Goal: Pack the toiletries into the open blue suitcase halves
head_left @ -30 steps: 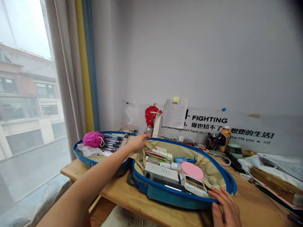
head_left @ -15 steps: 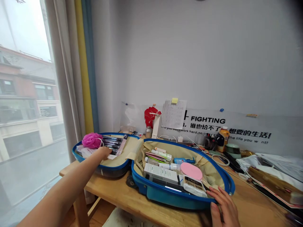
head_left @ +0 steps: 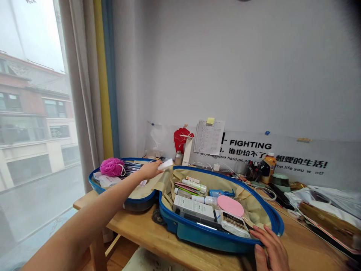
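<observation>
An open blue suitcase lies on a wooden table, both halves lined in beige. My left hand hovers over the hinge between the halves, closed on a small white tube. The left half holds a pink bath pouf and a pack of dark toothbrushes. My right hand rests flat, fingers apart, against the near right rim of the right half. That half holds a white box, tubes, a blue bottle, a pink round pad and a cotton swab box.
Behind the case stand a small bottle, a red ornament, a pinned paper, an orange drink bottle and a green bowl. Cables and papers crowd the table's right side. A curtain and window are on the left.
My left hand reached down into the left half, then rose and moved right to the hinge, now holding a white tube. My right hand stayed at the rim.
</observation>
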Available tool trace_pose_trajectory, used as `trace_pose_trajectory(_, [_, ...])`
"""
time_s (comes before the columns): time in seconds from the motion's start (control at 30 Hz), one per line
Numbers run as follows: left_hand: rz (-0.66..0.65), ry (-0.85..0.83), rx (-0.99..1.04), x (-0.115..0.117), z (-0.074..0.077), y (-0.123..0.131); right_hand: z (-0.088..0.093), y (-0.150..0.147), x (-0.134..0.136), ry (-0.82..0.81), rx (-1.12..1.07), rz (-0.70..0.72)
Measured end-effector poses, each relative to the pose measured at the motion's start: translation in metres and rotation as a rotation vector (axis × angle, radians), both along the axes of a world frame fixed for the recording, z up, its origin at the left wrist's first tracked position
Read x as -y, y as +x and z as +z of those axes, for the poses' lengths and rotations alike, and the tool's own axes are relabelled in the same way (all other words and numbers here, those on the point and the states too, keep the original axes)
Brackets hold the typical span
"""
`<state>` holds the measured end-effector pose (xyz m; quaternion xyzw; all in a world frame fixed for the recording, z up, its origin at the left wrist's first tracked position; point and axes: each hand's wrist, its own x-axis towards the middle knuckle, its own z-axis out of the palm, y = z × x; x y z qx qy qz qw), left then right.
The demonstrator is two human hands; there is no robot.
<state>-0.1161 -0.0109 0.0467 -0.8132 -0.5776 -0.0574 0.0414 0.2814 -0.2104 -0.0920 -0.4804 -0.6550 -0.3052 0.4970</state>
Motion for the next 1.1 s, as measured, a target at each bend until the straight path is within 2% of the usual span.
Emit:
trace_pose_trajectory(0.1, [-0.185,-0.003,-0.001,0.007,0.000,0.053,-0.001,0.000,0.000,0.011,-0.007,-0.001])
trace_pose_trajectory(0.2, [-0.315,-0.023,-0.023,0.011,-0.005,0.099,-0.001,0.000,-0.001,0.018,0.008,-0.002])
trace_pose_trajectory(0.27, [-0.359,-0.041,-0.039,0.011,-0.009,0.122,-0.002,0.000,-0.001,0.022,0.013,0.001])
trace_pose_trajectory(0.37, [-0.367,-0.060,-0.054,0.007,-0.016,0.142,-0.002,0.000,-0.001,0.021,0.007,0.002])
trace_pose_trajectory(0.57, [-0.290,-0.075,-0.047,0.000,-0.031,0.147,-0.001,0.000,0.001,0.006,-0.015,0.004])
trace_pose_trajectory(0.8, [-0.222,-0.074,-0.097,-0.008,-0.035,0.136,0.001,-0.002,0.002,0.000,-0.004,0.000])
trace_pose_trajectory(1.1, [-0.360,-0.139,-0.143,-0.002,-0.038,0.143,0.003,-0.001,0.002,-0.020,0.009,0.016])
